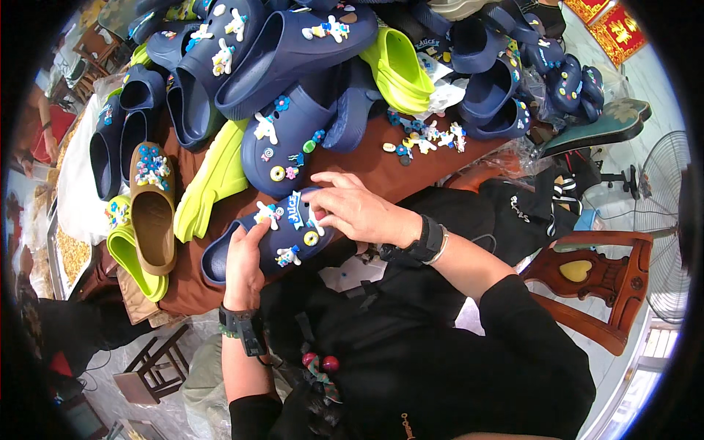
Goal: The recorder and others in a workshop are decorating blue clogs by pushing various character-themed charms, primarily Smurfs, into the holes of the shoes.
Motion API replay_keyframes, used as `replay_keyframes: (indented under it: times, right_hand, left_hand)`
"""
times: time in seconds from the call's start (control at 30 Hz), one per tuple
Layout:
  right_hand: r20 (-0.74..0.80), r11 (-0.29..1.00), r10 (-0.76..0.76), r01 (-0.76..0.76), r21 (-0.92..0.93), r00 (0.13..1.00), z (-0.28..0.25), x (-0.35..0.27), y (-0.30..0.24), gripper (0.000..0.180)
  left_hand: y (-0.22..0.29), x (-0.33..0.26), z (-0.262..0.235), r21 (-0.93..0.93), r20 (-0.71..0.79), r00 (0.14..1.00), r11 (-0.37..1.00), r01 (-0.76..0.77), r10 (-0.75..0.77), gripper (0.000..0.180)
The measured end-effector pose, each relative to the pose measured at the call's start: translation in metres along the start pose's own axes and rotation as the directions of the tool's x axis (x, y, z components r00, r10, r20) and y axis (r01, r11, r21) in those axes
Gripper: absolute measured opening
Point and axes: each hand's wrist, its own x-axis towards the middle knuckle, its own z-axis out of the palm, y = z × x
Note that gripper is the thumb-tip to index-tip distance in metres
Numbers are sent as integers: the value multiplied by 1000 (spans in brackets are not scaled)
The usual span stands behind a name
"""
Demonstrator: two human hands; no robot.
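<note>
A navy foam clog (pixel 273 248) lies on its base at the table's near edge, its toe pointing right. Its upper carries several shoe charms, among them a light-blue lettered banner (pixel 294 210) and a yellow ring (pixel 311 238). My left hand (pixel 244 265) grips the clog's near side, with the thumb on top beside a white figure charm (pixel 268 214). Over the toe, my right hand (pixel 367 211) has its thumb and fingers closed around a small white shoe charm (pixel 317 215), partly hidden by them. Another decorated navy clog (pixel 275 150) sits just beyond.
Navy clogs (pixel 301 48) are heaped across the far side of the brown-covered table (pixel 198 282). Lime-green clogs (pixel 213 180) and a brown clog (pixel 152 227) lie at left. Loose charms (pixel 433 137) are scattered at right. A wooden chair (pixel 587 282) and fan (pixel 664 220) stand to the right.
</note>
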Motion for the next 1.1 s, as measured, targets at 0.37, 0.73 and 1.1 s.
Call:
replay_keyframes:
  times: [0.37,0.73,1.1]
  right_hand:
    - [-37,992,-44,39,-120,998,-1,-18,-9,31]
    - [15,953,-246,244,-181,969,-5,3,-5,24]
    - [-23,951,-260,252,-180,965,7,3,6,22]
  left_hand:
    - [-2,0,1,2,-7,1000,1000,-1,1,26]
    - [0,-1,2,3,-20,1000,1000,14,-14,25]
    - [2,3,4,28,-32,999,999,30,-29,26]
